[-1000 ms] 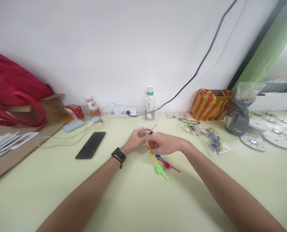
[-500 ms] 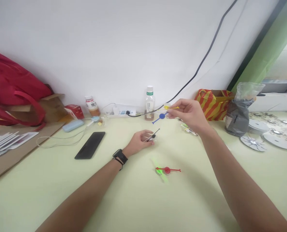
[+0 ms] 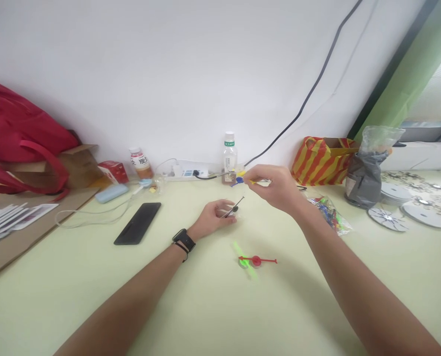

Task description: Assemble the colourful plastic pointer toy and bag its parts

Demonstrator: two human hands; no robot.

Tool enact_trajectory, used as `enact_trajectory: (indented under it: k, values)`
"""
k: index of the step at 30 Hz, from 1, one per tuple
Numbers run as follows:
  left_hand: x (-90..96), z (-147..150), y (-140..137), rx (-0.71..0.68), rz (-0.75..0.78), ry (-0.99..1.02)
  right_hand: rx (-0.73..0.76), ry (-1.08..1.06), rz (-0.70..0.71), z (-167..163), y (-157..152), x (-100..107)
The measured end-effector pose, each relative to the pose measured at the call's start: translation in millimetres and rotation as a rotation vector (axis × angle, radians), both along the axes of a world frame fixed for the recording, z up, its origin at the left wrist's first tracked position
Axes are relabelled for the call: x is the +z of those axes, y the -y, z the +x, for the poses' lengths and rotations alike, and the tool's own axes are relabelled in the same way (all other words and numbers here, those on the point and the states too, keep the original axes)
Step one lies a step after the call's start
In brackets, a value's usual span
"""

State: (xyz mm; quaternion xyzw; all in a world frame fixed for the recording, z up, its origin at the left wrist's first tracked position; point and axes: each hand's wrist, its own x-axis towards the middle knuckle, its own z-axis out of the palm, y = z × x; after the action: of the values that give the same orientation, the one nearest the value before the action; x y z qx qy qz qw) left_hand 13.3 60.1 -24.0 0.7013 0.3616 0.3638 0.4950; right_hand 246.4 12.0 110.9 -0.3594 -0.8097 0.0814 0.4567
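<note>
My left hand (image 3: 215, 217) rests low over the table, its fingers curled around a black arrow spinner (image 3: 235, 208) that pokes out past the thumb. Farther back and to the right, my right hand (image 3: 274, 187) pinches a blue arrow spinner (image 3: 238, 181) together with a yellow arrow spinner (image 3: 241, 173), both held above the tabletop in front of the bottle. Nearer to me lie a red arrow spinner (image 3: 257, 260) and a bright green arrow spinner (image 3: 244, 262), side by side and overlapping; the green one looks blurred.
A clear bag of coloured pieces (image 3: 331, 216) lies beyond my right forearm. Against the wall stand a drink bottle (image 3: 229, 153) and a power strip (image 3: 192, 170). A phone (image 3: 137, 223) is at left; white discs (image 3: 388, 219) and a striped bag (image 3: 318, 160) are at right.
My right hand has moved left and slightly down with the blue and yellow spinners. More of the bag of coloured pieces now shows. My left hand has stayed in place.
</note>
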Motion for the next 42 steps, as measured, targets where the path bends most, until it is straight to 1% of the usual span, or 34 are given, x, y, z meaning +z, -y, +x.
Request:
enact_trajectory:
  k: [3, 7, 11, 15, 17, 21, 24, 26, 29, 31, 35, 37, 39, 42]
  values:
    - [0.3, 0, 0, -0.002, 0.010, 0.005, 0.013, 0.021, -0.058, 0, 0, 2]
    - [-0.3, 1, 0, 0.014, 0.013, 0.017, 0.070, 0.007, -0.162, 0, 2, 5]
    - [-1.6, 2, 0, 0.032, 0.068, 0.018, 0.095, -0.073, -0.273, 1, 3, 8]
    - [-2.7, 2, 0, 0.058, 0.136, 0.012, 0.082, -0.149, -0.362, 3, 2, 10]
    - [-2.6, 2, 0, 0.055, 0.169, -0.001, 0.054, -0.151, -0.358, 4, 1, 10]
    - [-2.5, 2, 1, 0.035, 0.185, -0.024, -0.018, -0.064, -0.287, 1, -1, 5]
    - [-4.0, 2, 1, 0.053, 0.199, -0.032, -0.012, -0.040, -0.250, -5, -1, 2]
    - [-5.2, 3, 0, 0.061, 0.210, -0.034, 0.027, -0.067, -0.273, -9, -1, 0]
    - [-5.8, 4, 0, 0.051, 0.214, -0.023, 0.084, -0.133, -0.380, -16, -1, -3]
    - [-5.2, 4, 0, 0.058, 0.224, -0.021, 0.040, -0.150, -0.417, -20, -2, -6]
    - [-2.9, 3, 1, 0.096, 0.244, -0.082, -0.186, -0.093, -0.367, -26, -7, -15]
    - [-1.6, 3, 2, 0.097, 0.255, -0.111, -0.250, -0.084, -0.345, -29, -9, -18]
    - [-0.8, 3, 2, 0.106, 0.277, -0.134, -0.250, -0.148, -0.361, -32, -9, -19]
    - [-0.3, 5, 3, 0.112, 0.292, -0.143, -0.189, -0.307, -0.493, -37, -9, -22]
